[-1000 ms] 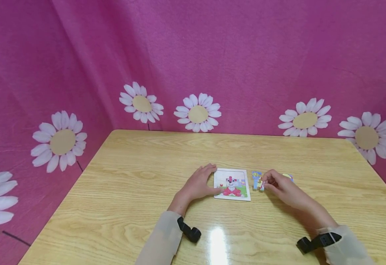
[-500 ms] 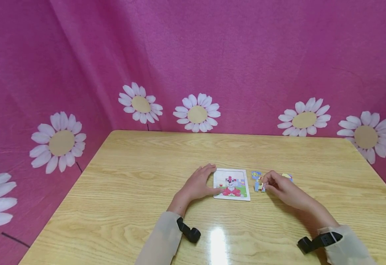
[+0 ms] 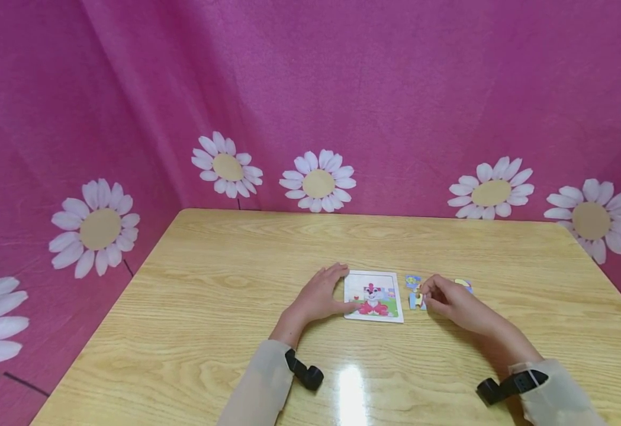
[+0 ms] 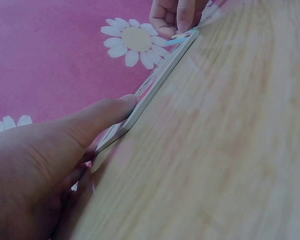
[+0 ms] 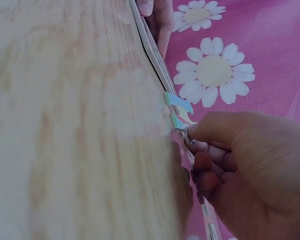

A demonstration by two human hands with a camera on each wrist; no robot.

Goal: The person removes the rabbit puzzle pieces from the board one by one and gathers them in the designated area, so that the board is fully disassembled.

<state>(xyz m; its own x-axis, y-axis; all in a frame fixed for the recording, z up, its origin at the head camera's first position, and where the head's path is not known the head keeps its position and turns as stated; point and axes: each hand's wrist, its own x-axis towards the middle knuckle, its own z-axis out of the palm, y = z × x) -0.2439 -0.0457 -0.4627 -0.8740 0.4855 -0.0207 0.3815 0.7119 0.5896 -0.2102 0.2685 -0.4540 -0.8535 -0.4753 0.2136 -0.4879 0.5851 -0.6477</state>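
A square jigsaw puzzle board (image 3: 372, 277) with a white frame lies on the table, a red and white cartoon animal in its lower part. My left hand (image 3: 318, 296) holds its left side, thumb (image 4: 121, 106) on top and fingers at the far left corner. Right of the board, my right hand (image 3: 456, 305) pinches a puzzle piece between thumb and fingertips, its other fingers curled under. The light-blue and pale-yellow puzzle piece (image 5: 181, 106) shows at those fingertips, partly hidden by them. Just behind it lies a blue puzzle piece with a yellow figure (image 3: 412, 281).
Another yellow and blue puzzle piece (image 3: 463, 284) lies beyond my right hand, and more pieces are partly hidden under it. The wooden table (image 3: 267, 248) ends at a pink curtain (image 3: 385, 106) with printed daisies.
The light-blue piece at my right fingertips has shifted toward me, away from the yellow-figure piece, and turned slightly. My left hand and the board stay in place.
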